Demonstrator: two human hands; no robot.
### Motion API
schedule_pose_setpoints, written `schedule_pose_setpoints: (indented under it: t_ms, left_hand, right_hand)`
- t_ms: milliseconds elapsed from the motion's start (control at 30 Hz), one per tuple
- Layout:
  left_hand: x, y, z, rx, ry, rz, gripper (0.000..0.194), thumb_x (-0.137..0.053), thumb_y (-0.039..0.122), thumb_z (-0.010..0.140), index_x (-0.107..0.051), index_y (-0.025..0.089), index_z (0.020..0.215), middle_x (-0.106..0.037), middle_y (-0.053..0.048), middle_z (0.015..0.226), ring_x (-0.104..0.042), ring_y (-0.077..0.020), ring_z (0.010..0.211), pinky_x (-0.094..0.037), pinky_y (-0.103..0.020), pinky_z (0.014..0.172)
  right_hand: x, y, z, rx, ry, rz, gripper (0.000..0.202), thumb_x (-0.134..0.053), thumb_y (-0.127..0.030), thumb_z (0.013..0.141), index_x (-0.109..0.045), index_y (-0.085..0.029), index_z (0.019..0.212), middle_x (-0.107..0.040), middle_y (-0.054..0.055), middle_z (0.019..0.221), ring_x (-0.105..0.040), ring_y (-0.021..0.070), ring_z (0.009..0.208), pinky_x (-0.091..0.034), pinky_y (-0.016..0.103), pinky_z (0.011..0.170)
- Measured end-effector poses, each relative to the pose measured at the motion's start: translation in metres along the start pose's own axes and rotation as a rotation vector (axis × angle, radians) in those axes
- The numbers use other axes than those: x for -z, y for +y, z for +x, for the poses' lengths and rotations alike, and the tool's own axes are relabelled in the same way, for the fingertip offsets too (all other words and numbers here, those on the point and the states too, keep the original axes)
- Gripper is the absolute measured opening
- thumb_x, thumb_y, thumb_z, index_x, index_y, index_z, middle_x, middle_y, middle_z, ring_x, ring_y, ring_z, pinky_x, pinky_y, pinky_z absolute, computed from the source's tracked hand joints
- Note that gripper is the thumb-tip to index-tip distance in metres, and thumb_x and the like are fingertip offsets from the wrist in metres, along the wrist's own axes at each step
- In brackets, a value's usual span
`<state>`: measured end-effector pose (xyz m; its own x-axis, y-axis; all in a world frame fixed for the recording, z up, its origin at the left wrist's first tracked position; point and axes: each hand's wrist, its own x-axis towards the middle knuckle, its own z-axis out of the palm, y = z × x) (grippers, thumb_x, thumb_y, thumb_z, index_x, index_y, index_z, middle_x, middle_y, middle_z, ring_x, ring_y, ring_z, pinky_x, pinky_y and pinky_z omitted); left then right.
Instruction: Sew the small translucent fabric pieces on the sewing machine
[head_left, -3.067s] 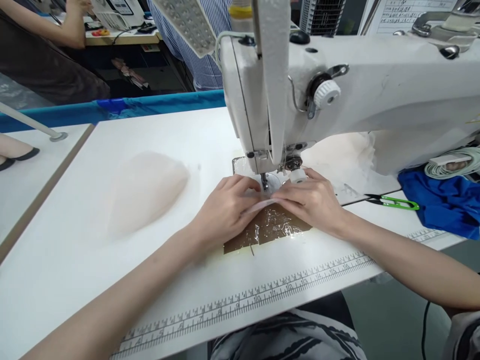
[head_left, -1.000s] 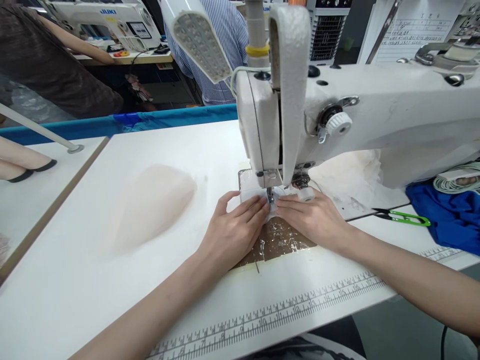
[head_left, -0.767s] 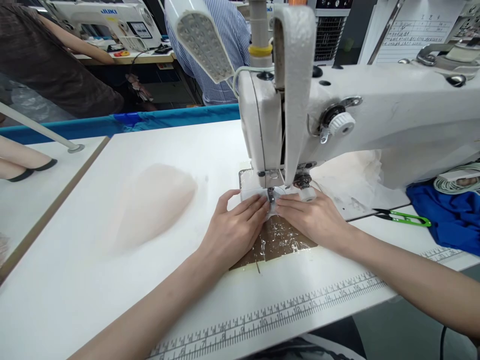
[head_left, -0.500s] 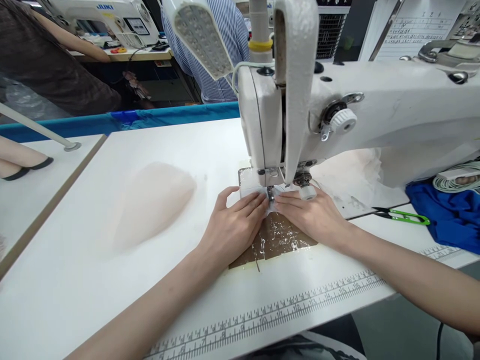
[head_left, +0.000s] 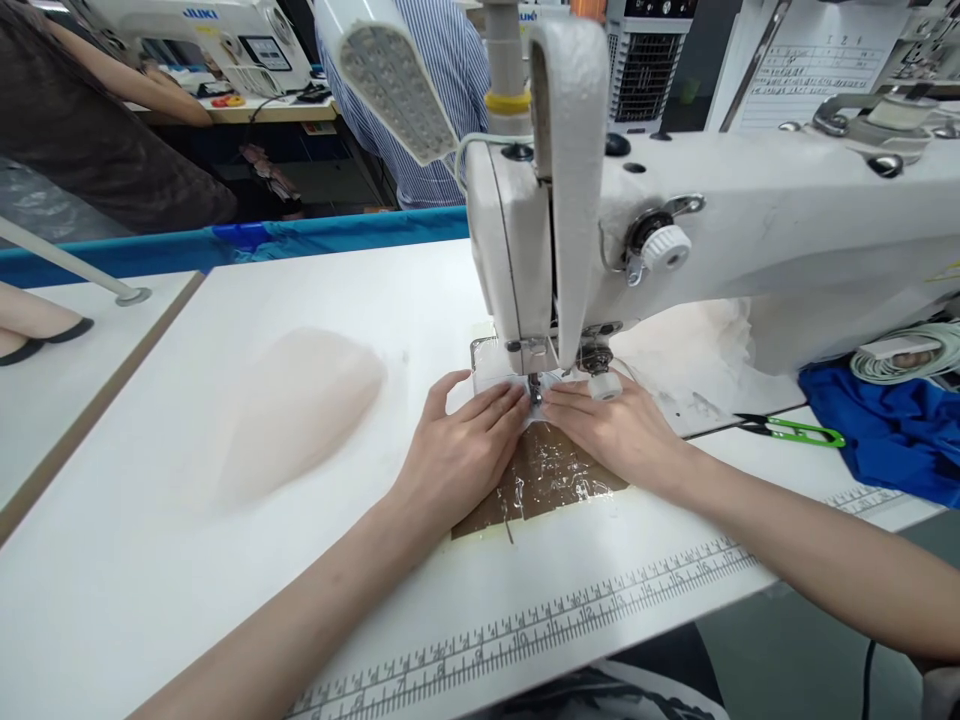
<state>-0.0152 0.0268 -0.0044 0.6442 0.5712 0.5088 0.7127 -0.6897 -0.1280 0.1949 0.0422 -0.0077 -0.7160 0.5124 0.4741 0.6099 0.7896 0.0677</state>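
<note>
A small piece of white fabric (head_left: 535, 412) lies under the presser foot (head_left: 535, 388) of the white sewing machine (head_left: 697, 220). My left hand (head_left: 465, 440) rests flat to the left of the foot, its fingertips pressing on the fabric and its thumb spread away. My right hand (head_left: 611, 425) lies on the right side, fingers stretched toward the foot and touching the fabric's other edge. Beneath my hands is a brown, tape-covered plate (head_left: 551, 475). Most of the fabric is hidden by my fingers.
A sheer pale fabric piece (head_left: 307, 400) lies on the white table (head_left: 150, 440) at left. Green-handled snips (head_left: 802, 432) and blue cloth (head_left: 885, 430) are at right. A ruler strip (head_left: 525, 640) runs along the front edge. Two people (head_left: 97, 130) stand beyond the table.
The whole view has shifted slightly, so the machine and table appear a little further left. Both hands keep nearly the same place beside the presser foot, and the fabric shows slightly less below it.
</note>
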Motion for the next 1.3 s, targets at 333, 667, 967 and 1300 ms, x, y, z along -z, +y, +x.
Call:
schedule_pose_setpoints:
  t_ms: [333,667,967,1300]
  left_hand:
    - [0.000,0.001,0.001,0.003,-0.024,0.001,0.025,-0.045,0.016,0.094,-0.062,0.015,0.112,-0.068,-0.007,0.113,-0.064,-0.0212,0.106,-0.032,-0.048,0.101]
    - [0.001,0.002,0.001,0.022,-0.050,0.027,0.028,-0.046,0.024,0.094,-0.059,0.014,0.117,-0.066,-0.008,0.118,-0.062,-0.0225,0.109,-0.033,-0.045,0.101]
    - [0.026,0.011,0.001,-0.027,0.095,0.021,0.014,-0.058,0.028,0.086,-0.064,0.016,0.082,-0.066,0.000,0.065,-0.058,-0.0144,0.055,-0.038,-0.034,0.060]
    - [0.013,0.001,-0.001,0.042,-0.067,-0.209,0.023,-0.044,0.017,0.091,-0.061,0.019,0.106,-0.070,-0.004,0.102,-0.064,-0.0172,0.092,-0.039,-0.041,0.095]
  right_hand:
    - [-0.001,0.001,0.000,-0.018,-0.042,0.025,0.026,-0.049,-0.005,0.088,-0.068,-0.017,0.100,-0.072,0.004,0.099,-0.066,0.0171,0.090,-0.045,0.038,0.093]
    - [-0.001,0.002,0.001,0.006,-0.016,-0.026,0.028,-0.044,-0.005,0.089,-0.068,-0.016,0.099,-0.073,0.003,0.095,-0.065,0.0158,0.085,-0.042,0.036,0.095]
    - [0.006,-0.007,0.000,-0.017,0.163,0.036,0.035,-0.039,0.003,0.082,-0.069,-0.015,0.088,-0.073,0.003,0.084,-0.062,0.0150,0.074,-0.041,0.035,0.088]
    - [0.011,-0.019,-0.003,-0.062,0.025,0.126,0.032,-0.038,0.002,0.084,-0.066,-0.014,0.091,-0.069,0.006,0.091,-0.060,0.0167,0.077,-0.044,0.029,0.066]
